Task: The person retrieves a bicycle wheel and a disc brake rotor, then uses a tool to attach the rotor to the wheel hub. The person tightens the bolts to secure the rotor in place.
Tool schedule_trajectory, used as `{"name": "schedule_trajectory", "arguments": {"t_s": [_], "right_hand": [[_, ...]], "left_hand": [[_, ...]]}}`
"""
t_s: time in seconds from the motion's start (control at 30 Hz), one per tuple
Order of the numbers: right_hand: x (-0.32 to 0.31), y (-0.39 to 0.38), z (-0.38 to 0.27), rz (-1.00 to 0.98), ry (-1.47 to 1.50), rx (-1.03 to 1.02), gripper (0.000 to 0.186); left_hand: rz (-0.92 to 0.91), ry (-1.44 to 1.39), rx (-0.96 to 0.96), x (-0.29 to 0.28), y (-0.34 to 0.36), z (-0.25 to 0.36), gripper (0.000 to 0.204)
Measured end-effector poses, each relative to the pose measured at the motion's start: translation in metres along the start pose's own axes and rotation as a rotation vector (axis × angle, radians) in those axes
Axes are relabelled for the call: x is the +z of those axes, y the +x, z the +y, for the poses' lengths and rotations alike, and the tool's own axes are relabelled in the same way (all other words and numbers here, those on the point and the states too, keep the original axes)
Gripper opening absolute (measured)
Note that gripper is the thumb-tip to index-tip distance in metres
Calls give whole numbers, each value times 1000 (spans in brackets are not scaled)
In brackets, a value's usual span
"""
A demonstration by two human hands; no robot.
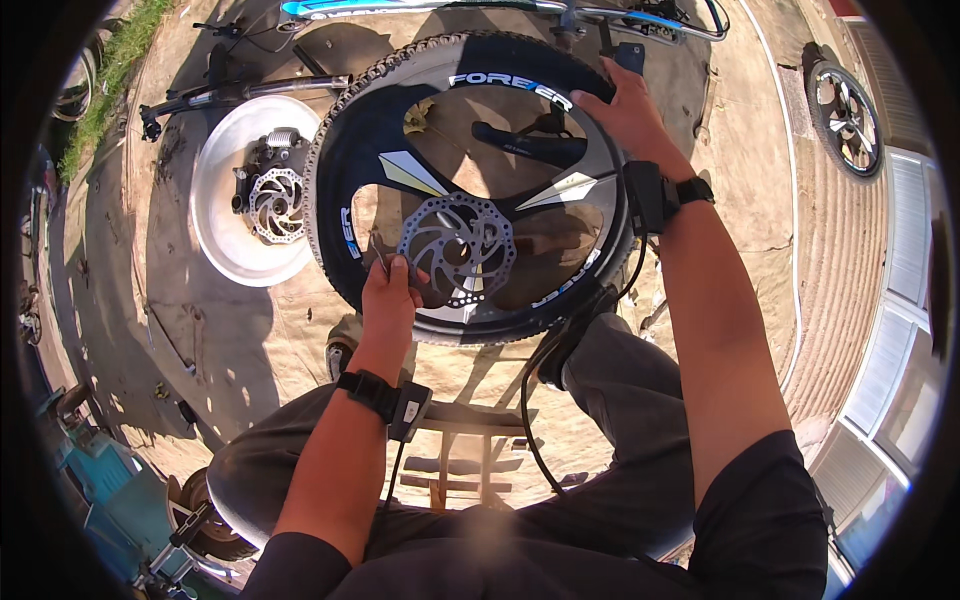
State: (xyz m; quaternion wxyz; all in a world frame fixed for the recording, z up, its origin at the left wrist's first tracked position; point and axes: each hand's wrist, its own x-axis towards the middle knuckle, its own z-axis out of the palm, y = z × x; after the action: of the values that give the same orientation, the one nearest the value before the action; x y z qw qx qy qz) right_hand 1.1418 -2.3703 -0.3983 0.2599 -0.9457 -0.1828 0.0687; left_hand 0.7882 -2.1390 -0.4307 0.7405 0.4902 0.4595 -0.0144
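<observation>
Sunlit ground (750, 230): your right hand (627, 108) grips three-spoke bicycle wheel (540, 195) upper right; left hand (390, 290) pinches unclear small object (379, 252), brake rotor (455, 222) just right

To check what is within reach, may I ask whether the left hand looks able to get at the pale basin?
Probably yes: the left hand is near the basin, and the wheel overlaps only its right edge, leaving the left free.

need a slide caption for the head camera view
Left hand at the brake disc of a bicycle wheel, right hand on its edge, pale basin of parts alongside.
</observation>
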Motion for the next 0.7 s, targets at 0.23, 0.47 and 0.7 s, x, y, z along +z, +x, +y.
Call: {"name": "schedule_trajectory", "arguments": {"t_s": [0.23, 0.47, 0.7], "right_hand": [[28, -127, -61, 40, 286, 179, 51], [63, -173, -39, -321, 644, 365, 38], [75, -177, -41, -262, 671, 411, 31]], "left_hand": [[-95, 155, 51, 35, 15, 6, 20], [-95, 262, 74, 41, 20, 1, 20], [-68, 245, 60, 42, 27, -3, 21]]}}
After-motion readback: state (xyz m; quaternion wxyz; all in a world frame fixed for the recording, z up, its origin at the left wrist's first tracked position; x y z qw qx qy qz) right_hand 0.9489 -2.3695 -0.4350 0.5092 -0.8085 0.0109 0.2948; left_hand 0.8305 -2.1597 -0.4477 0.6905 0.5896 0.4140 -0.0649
